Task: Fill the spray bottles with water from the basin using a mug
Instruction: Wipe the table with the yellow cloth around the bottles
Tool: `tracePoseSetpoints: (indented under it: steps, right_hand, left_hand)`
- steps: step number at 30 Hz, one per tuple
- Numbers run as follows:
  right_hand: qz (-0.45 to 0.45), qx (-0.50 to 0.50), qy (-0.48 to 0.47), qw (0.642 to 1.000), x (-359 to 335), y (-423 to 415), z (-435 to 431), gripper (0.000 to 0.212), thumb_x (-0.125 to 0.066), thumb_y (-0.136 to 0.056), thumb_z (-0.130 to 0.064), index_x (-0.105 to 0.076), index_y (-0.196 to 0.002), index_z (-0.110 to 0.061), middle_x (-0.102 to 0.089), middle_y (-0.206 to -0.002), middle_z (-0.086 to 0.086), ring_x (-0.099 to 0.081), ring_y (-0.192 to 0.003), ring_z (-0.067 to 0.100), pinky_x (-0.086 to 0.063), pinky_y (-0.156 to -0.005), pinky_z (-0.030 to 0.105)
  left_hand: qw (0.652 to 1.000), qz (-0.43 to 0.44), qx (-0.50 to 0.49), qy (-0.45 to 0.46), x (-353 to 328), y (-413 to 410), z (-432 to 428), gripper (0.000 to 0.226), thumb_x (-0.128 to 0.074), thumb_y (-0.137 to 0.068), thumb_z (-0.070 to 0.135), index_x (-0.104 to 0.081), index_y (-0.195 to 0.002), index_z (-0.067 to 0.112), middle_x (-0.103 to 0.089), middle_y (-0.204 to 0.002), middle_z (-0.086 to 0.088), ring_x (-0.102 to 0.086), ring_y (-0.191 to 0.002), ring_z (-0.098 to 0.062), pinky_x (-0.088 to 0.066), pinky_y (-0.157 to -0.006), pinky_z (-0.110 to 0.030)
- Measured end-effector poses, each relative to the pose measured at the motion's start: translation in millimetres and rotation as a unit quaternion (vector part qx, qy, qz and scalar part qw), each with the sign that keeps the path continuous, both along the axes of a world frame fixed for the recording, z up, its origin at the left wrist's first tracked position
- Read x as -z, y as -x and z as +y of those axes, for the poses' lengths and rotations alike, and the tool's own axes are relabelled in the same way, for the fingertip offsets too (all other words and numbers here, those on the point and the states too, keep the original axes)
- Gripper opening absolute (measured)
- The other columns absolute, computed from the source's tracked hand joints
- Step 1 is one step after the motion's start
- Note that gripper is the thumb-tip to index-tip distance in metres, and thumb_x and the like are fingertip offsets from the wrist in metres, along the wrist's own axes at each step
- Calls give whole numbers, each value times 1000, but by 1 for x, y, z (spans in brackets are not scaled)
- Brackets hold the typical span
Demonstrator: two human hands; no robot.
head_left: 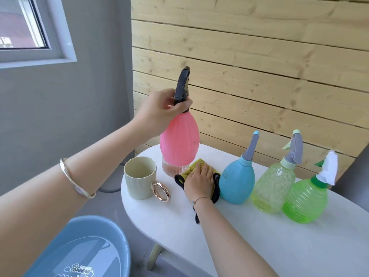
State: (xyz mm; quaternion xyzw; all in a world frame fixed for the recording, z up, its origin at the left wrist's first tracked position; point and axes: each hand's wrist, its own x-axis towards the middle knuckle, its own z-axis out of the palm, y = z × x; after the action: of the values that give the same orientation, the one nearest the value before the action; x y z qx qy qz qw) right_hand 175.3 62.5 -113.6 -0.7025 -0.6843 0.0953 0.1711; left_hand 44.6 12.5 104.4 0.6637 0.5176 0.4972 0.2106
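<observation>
Now the left hand grips the pink spray bottle by its neck near the tabletop's far edge; the right hand presses flat on a yellow-green cloth.

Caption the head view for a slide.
Left hand grips the pink spray bottle; right hand presses a cloth on the white table.

Bright, soft daylight; a window lies up-left of the left hand gripping the bottle. Shadows are faint. Below the grip, glare on the basin water and a glint on the mug ring. Planks right of it bow with lens distortion; detail is slightly soft.
</observation>
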Motion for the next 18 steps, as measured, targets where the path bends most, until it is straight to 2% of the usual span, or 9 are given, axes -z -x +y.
tracePoseSetpoints:
  steps: [3, 5, 7, 9, 11, 14, 18]
  right_hand:
    - [-12, -30, 8, 999, 2, -2, -18, 51, -20, -103, -25, -14, -152, -11, -6, -161, 10, -2, -148, 27, -10, -117, 37]
    - [-22, -55, 5, 998, 5, -4, -37, 54, -13, -100, -28, -20, -151, -10, -13, -160, 12, -8, -148, 27, -16, -117, 36]
    - [-37, -73, -13, 997, 8, -7, -57, 62, -16, -92, -33, -47, -140, -9, -40, -148, 15, -37, -138, 30, -34, -110, 37]
    - [-46, -104, -34, 993, 12, -17, -77, 55, -31, -86, -35, -67, -120, -13, -62, -128, 11, -60, -118, 27, -49, -95, 39]
    - [-67, -142, -41, 987, 12, -33, -99, 50, -36, -85, -37, -68, -119, -18, -64, -126, 6, -61, -116, 22, -46, -101, 35]
    - [-94, -183, -62, 977, 13, -65, -127, 49, -38, -88, -40, -61, -128, -23, -58, -135, 0, -55, -125, 18, -28, -104, 32]
    - [-113, -214, -64, 968, 18, -107, -144, 51, -39, -89, -48, -50, -136, -30, -51, -142, -7, -48, -130, 12, -26, -106, 29]
  left_hand:
    - [1000, 0, 3, -3, 2, -3, 1, 9, -62, -95, 26, -67, -94, 17, -66, -81, 10, -56, -64, 11, -40, -59, -6]
    - [1000, -12, 4, 0, 3, -8, 1, 11, -62, -95, 25, -67, -96, 16, -68, -84, 7, -58, -69, 6, -40, -60, -7]
    - [1000, -27, 5, 7, 4, -13, 3, 11, -62, -96, 25, -67, -97, 16, -70, -90, 3, -62, -78, -2, -43, -65, -10]
    - [999, -37, 11, 15, 7, -19, 4, 10, -62, -96, 25, -67, -96, 16, -71, -91, 1, -62, -79, -5, -43, -64, -11]
    - [998, -47, 23, 23, 13, -26, 6, 13, -61, -96, 24, -67, -98, 13, -70, -90, 0, -62, -81, -7, -45, -71, -18]
    - [997, -61, 30, 36, 25, -36, 11, 13, -63, -95, 25, -68, -100, 13, -70, -92, -1, -63, -88, -14, -47, -84, -29]
    - [997, -53, 44, 41, 43, -48, 20, 7, -62, -95, 21, -66, -94, 15, -66, -83, 5, -61, -83, -13, -43, -79, -29]
